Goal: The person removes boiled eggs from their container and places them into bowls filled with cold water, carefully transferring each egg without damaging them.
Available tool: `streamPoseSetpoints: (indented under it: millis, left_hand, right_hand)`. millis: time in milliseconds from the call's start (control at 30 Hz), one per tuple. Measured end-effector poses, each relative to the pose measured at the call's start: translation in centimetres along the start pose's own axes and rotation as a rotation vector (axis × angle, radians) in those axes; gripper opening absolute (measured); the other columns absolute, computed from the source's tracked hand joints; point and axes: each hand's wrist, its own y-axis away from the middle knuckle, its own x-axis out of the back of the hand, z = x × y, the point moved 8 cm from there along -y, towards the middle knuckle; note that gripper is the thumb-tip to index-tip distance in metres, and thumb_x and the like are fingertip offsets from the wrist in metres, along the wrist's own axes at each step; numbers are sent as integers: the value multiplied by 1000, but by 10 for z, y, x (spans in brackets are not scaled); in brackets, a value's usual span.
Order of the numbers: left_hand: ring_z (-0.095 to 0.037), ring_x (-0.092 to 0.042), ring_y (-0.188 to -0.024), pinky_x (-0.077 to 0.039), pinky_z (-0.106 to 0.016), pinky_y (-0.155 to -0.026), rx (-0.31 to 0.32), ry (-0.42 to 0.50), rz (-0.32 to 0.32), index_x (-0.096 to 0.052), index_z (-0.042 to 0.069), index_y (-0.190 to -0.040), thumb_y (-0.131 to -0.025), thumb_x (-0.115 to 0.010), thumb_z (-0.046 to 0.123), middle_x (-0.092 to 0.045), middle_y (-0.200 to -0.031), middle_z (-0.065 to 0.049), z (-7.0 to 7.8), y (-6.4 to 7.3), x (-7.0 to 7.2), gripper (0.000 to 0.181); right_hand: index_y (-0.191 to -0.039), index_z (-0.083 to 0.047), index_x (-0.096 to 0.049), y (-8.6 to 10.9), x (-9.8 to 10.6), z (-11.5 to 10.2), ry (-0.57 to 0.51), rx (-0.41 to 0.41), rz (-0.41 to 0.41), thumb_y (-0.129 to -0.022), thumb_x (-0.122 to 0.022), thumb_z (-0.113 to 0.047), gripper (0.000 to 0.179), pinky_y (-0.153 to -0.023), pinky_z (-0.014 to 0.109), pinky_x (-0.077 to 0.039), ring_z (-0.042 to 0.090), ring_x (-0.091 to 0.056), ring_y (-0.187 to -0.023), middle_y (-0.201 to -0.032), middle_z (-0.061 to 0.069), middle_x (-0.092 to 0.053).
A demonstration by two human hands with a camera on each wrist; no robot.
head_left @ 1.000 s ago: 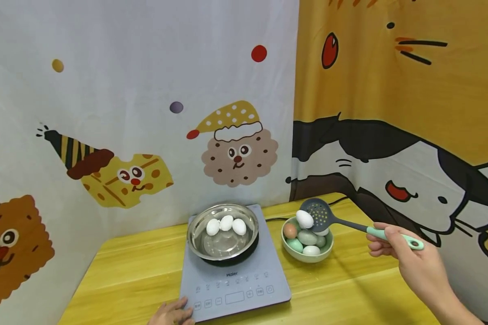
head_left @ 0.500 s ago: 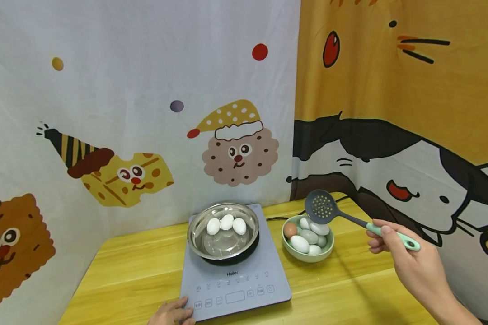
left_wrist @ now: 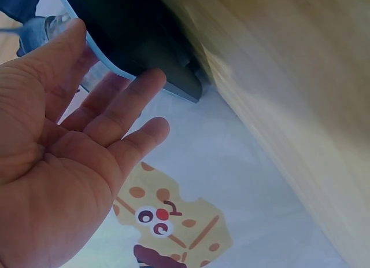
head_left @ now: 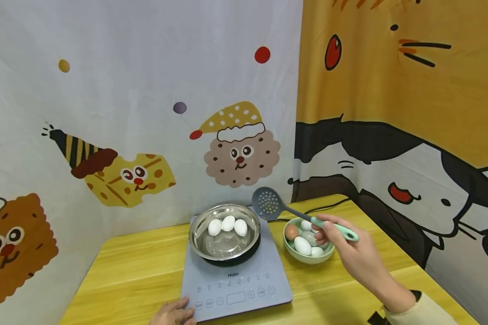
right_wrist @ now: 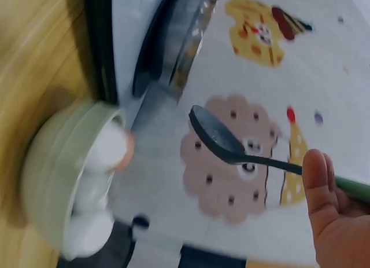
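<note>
In the head view my right hand (head_left: 354, 248) grips the mint handle of a grey skimmer (head_left: 267, 203). The skimmer's perforated head is bare and hangs beside the steel pan's right rim. Three white eggs (head_left: 228, 223) sit in the pan (head_left: 223, 253), which stands on an induction cooker (head_left: 233, 273). Below the right hand is a green bowl (head_left: 307, 258) holding several white, brown and greenish eggs; the hand hides part of it. At the cooker's front left corner, the relaxed fingers of my left hand (head_left: 172, 313) touch the edge, also seen in the left wrist view.
The cooker and bowl stand on a yellow wood-grain table (head_left: 126, 257). Behind the bowl runs a black cable (head_left: 327, 206). A printed cloth (head_left: 146, 90) hangs close behind and at the sides.
The white egg beside the skimmer's head has dropped into the bowl of eggs. My right hand has carried the bare skimmer left, from above the bowl to beside the pan. The left hand stays put.
</note>
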Motion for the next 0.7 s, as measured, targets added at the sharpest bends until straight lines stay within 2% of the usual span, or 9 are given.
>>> streamPoseSetpoints:
  millis: [33, 100, 233, 267, 333, 433, 500, 567, 700]
  left_hand:
    - [-31, -76, -117, -57, -61, -104, -10, -11, 13, -85, 12, -108, -92, -84, 35, -80, -125, -6, 1, 1, 0, 28]
    - [-29, -77, -116, -59, -59, -102, -19, -23, 36, -86, 13, -107, -91, -85, 36, -80, -124, -4, 2, 1, 0, 27]
    - [-30, -77, -115, -56, -63, -105, -18, -9, 47, -86, 12, -106, -90, -86, 33, -81, -124, -5, 4, 0, -1, 26]
    - [-30, -77, -116, -56, -63, -106, -9, -1, 41, -86, 12, -106, -90, -87, 32, -80, -124, -5, 4, 0, -1, 26]
    - [-31, -76, -117, -54, -64, -107, 9, 11, 30, -86, 12, -106, -89, -87, 31, -80, -124, -5, 5, 0, 0, 26]
    - [-32, -75, -118, -52, -66, -109, 26, 32, 15, -85, 11, -106, -89, -87, 31, -80, -125, -7, 6, 0, 1, 26]
    - [-33, -75, -119, -51, -68, -109, 25, 45, 3, -85, 10, -107, -90, -86, 31, -80, -126, -8, 5, -1, 1, 27]
    - [-35, -75, -119, -51, -68, -109, 21, 52, -9, -85, 10, -107, -90, -86, 31, -79, -127, -9, 4, -1, 0, 28]
    - [-37, -74, -120, -50, -70, -109, 16, 62, -37, -85, 9, -108, -92, -85, 32, -79, -128, -10, 1, -3, -3, 29]
  right_hand:
    - [-132, -8, -71, -3, -10, -3, 25, 36, -26, -112, -56, -11, 25, -73, 20, -63, 10, -75, -83, -99, -7, -80]
    - [-132, -12, -73, -9, -28, -9, 98, 123, -70, -109, -61, -10, 26, -77, 19, -63, 8, -75, -90, -103, -7, -81]
    - [-133, -12, -73, -15, -56, -21, 258, 364, -115, -101, -70, -5, 33, -86, 28, -65, 14, -77, -104, -120, -2, -81]
    - [-134, -12, -73, -15, -61, -23, 281, 413, -126, -100, -71, -5, 34, -92, 33, -66, 17, -78, -110, -126, 0, -80]
    - [-134, -9, -72, -14, -69, -27, 304, 500, -149, -99, -73, -4, 36, -91, 36, -66, 21, -78, -110, -127, 4, -79]
    - [-134, -8, -71, -12, -78, -31, 307, 581, -190, -100, -72, -5, 34, -89, 30, -66, 19, -79, -104, -124, 5, -80]
    - [-133, -9, -71, -10, -83, -33, 313, 628, -210, -103, -70, -8, 31, -84, 21, -63, 14, -76, -94, -114, 3, -79]
    - [-133, -9, -71, -7, -86, -34, 321, 657, -227, -106, -67, -12, 28, -78, 14, -58, 7, -69, -84, -105, 0, -76]
    - [-132, -10, -71, -4, -90, -36, 324, 678, -242, -109, -64, -16, 25, -69, 9, -52, -1, -55, -76, -95, -4, -65]
